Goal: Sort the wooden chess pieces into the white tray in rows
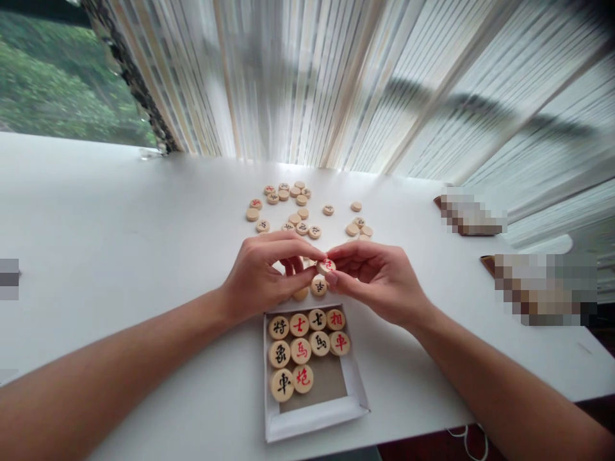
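Observation:
Both my hands meet over the white table, just beyond a shallow white box point(358, 397). My left hand point(266, 272) and my right hand point(372, 272) pinch the same round wooden chess piece with a red character point(327, 266) between their fingertips. A second piece with a black character point(318, 286) shows right under the fingers, and I cannot tell which hand holds it. Inside the box lie several wooden chess pieces point(302, 349) with red and black characters, face up in rows.
Several loose wooden pieces point(295, 211) are scattered on the table point(120, 224) beyond my hands. Striped curtains point(384, 83) hang behind the table, with a window onto greenery at the far left. Blurred-out objects sit at the right side.

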A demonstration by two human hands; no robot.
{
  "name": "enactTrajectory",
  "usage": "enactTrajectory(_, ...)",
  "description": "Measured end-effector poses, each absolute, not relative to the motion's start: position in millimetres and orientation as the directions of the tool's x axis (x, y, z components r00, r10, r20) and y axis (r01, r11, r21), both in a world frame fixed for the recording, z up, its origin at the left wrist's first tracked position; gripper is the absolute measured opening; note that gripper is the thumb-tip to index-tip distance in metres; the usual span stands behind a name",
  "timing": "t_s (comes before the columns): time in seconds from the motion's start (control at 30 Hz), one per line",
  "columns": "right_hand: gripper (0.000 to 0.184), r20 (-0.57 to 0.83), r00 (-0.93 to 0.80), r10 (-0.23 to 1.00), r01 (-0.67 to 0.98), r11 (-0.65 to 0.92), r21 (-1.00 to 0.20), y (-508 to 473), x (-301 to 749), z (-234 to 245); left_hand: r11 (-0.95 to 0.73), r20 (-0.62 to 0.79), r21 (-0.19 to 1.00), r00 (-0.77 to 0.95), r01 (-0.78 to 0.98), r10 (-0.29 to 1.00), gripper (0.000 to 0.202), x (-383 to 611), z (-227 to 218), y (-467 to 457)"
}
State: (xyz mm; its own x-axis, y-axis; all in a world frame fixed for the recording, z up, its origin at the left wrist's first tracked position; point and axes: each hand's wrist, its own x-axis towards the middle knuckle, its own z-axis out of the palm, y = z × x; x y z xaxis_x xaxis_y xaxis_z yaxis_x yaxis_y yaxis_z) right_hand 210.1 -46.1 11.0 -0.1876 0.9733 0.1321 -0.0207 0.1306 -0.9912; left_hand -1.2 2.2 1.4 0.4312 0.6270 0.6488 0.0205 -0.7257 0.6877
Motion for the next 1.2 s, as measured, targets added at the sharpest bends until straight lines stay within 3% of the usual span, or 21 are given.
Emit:
enactTrajectory(0.23, 0.024, 0.345, -0.228, 0.911, 0.189, 0.388, -0.902, -45.7, 214.7, 5.7, -0.526, 0.491, 0.848, 0.473, -0.067, 0.732, 0.020, -1.6, 2.2, -1.3)
enactTrajectory(0.4, 0.018, 0.498, -0.299, 0.814, 0.405, 0.581, -0.706, -47.1, 216.1, 9.0, -0.388, 0.377, 0.917, 0.511, -0.090, 0.773, 0.026, 0.2, 1.1, -1.8)
enactTrajectory(0.6, 0.015, 0.614, -0.351, 0.706, 0.510, 0.695, -0.507, -47.2, 214.5, 14.3, -0.374, 0.356, 0.925, 0.513, -0.072, 0.781, 0.033, 2.0, -0.5, -2.3)
enactTrajectory(0.73, 0.015, 0.608, -0.363, 0.706, 0.517, 0.695, -0.499, -48.0, 214.3, 16.1, -0.343, 0.348, 0.933, 0.509, -0.108, 0.787, 0.029, 0.9, 0.5, -2.2)
enactTrajectory(0.93, 0.015, 0.514, -0.424, 0.745, 0.445, 0.666, -0.598, -54.5, 212.9, 20.9, -0.276, 0.335, 0.941, 0.412, -0.198, 0.847, 0.018, 1.0, -0.4, 0.9)
enactTrajectory(1.2, 0.009, 0.391, -0.668, 0.633, 0.317, 0.717, -0.620, -69.9, 205.7, 33.9, -0.239, 0.295, 0.953, 0.401, -0.185, 0.867, 0.018, 1.7, 0.6, 0.4)
